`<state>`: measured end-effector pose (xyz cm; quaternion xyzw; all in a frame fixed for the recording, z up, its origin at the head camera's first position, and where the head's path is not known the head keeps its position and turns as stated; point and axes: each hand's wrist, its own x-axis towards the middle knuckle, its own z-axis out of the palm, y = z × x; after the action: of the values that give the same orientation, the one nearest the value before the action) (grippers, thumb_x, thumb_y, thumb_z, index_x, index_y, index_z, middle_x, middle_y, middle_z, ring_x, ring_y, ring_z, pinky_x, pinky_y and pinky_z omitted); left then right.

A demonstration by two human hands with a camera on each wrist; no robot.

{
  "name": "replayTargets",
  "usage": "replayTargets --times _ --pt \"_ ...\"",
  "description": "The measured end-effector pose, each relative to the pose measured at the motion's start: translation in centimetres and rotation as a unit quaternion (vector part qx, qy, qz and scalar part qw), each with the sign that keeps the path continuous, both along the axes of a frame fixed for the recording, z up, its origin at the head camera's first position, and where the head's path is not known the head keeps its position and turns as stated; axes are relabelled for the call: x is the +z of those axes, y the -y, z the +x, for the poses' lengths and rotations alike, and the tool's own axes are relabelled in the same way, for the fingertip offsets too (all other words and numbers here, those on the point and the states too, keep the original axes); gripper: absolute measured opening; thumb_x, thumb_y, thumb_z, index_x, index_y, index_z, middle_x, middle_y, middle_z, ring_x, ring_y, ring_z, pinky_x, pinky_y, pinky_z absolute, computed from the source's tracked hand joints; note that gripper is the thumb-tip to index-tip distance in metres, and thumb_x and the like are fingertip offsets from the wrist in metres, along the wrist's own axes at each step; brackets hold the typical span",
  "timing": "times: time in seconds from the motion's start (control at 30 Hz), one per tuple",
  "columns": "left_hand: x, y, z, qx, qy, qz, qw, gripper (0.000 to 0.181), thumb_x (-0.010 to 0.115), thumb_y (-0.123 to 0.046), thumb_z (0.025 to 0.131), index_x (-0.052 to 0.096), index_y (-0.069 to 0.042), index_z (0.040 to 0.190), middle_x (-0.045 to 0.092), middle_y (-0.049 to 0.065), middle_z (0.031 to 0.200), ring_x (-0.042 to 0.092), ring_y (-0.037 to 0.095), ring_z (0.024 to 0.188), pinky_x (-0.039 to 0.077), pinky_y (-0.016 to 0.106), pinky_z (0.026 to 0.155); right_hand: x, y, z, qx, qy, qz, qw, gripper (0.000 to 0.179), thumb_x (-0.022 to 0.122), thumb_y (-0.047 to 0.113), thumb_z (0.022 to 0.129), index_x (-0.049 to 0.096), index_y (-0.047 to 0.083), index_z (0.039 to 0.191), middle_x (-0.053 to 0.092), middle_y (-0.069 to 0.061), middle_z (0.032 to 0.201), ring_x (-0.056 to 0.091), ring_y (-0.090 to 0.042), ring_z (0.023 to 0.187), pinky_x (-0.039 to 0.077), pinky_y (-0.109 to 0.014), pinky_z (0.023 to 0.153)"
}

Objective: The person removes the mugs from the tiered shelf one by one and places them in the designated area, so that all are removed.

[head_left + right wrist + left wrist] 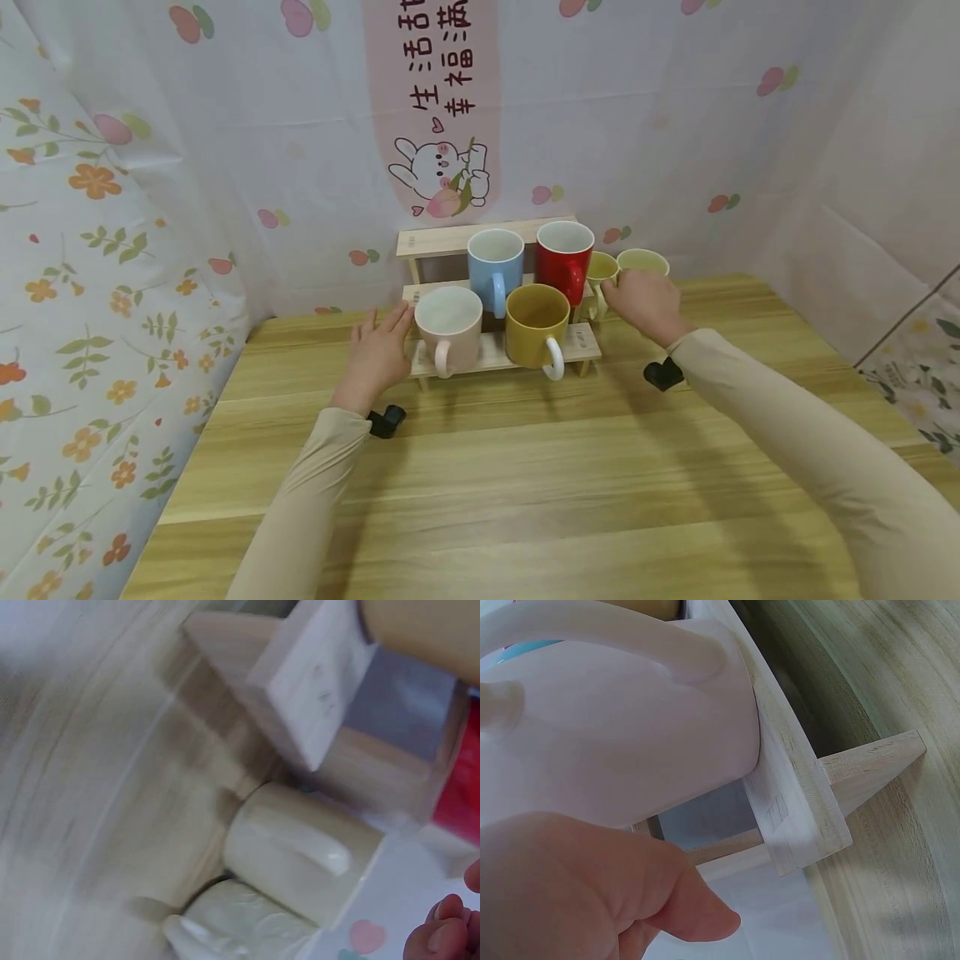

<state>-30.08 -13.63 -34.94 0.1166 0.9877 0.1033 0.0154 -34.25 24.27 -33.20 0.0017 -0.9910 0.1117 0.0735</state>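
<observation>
Fingers of the left hand (377, 350) spread beside a stepped pale-wood rack (431, 243) near the back edge of a wood-grain table (480, 483). From left, the rack bears a round pale-pink mug (459, 340), light-blue mug (491, 265), mustard mug with white handle (534, 335) and glossy red mug (557, 265). Toward the table's back right corner stand a yellow cup (603, 265) and embossed pale-green cup (643, 260); before them the right hand (645, 304) curls its fingers, whether pinching anything I cannot tell.

A curtained booth: printed cloth (645, 167) hangs behind and beside a wooden table (540, 492).
</observation>
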Motion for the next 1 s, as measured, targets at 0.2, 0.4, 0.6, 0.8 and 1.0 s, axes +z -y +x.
replayTargets --times 0.2,0.4,0.6,0.8,1.0 --pt "-0.1 0.1 0.1 0.000 -0.001 0.003 1.0000 0.073 0.053 -0.006 0.087 0.023 -0.012 0.153 0.018 0.005 0.160 0.007 0.048 0.143 0.010 0.067 0.112 1.4 1.5 0.6 0.012 -0.026 -0.005 0.9996 0.045 0.032 0.033 0.094 0.047 0.011 0.057 0.045 -0.004 0.056 0.044 -0.023 0.053 0.030 -0.033 0.040" --pt "-0.2 0.2 0.2 -0.001 -0.005 0.006 1.0000 0.072 0.053 -0.005 0.087 0.024 -0.010 0.153 0.019 0.007 0.160 0.007 0.049 0.143 0.011 0.068 0.111 2.4 3.1 1.1 0.030 -0.051 0.013 0.9982 0.057 0.029 0.041 0.099 0.047 0.011 0.054 0.047 -0.004 0.052 0.045 -0.022 0.051 0.026 -0.029 0.041" --pt "-0.3 0.1 0.1 -0.003 -0.006 0.008 0.9999 0.072 0.053 -0.005 0.087 0.025 -0.010 0.152 0.019 0.007 0.160 0.007 0.049 0.143 0.011 0.068 0.111 3.1 4.4 1.2 0.044 -0.042 0.001 0.9982 0.061 0.030 0.049 0.098 0.049 0.010 0.056 0.048 -0.003 0.051 0.044 -0.022 0.048 0.023 -0.027 0.041" --pt "-0.5 0.1 -0.1 -0.004 -0.016 0.008 0.9998 0.072 0.053 -0.005 0.086 0.026 -0.010 0.152 0.020 0.006 0.160 0.009 0.049 0.143 0.012 0.068 0.111 3.2 5.5 1.0 0.037 -0.040 0.024 0.9982 0.058 0.036 0.051 0.097 0.052 0.009 0.061 0.051 -0.005 0.052 0.046 -0.024 0.049 0.030 -0.028 0.040" --pt "-0.5 0.1 -0.1 -0.006 -0.022 0.004 0.9997 0.072 0.054 -0.005 0.086 0.027 -0.011 0.152 0.021 0.006 0.159 0.010 0.049 0.143 0.013 0.068 0.111 3.2 5.9 0.8 0.031 -0.055 0.041 0.9972 0.057 0.042 0.046 0.096 0.053 0.008 0.054 0.051 -0.007 0.052 0.050 -0.025 0.053 0.033 -0.028 0.041"
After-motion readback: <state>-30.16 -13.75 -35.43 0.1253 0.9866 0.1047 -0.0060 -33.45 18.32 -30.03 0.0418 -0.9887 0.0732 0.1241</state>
